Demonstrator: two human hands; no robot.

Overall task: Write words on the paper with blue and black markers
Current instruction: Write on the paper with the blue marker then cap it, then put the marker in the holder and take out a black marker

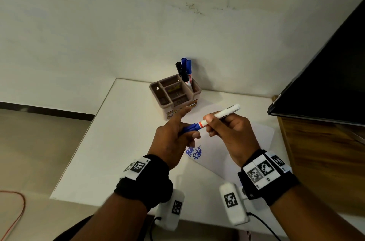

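My right hand grips the white barrel of a blue marker, held level above the paper. My left hand closes on the marker's blue cap, index finger stretched out toward the holder. The cap sits on the marker's tip end. The white paper lies on the table under both hands, with blue handwriting near its left edge. A black marker and two blue markers stand in the brown holder.
The white table ends at a left edge with floor beyond. A wall stands close behind the holder. A dark screen and a wooden surface are at the right. A red cable lies on the floor.
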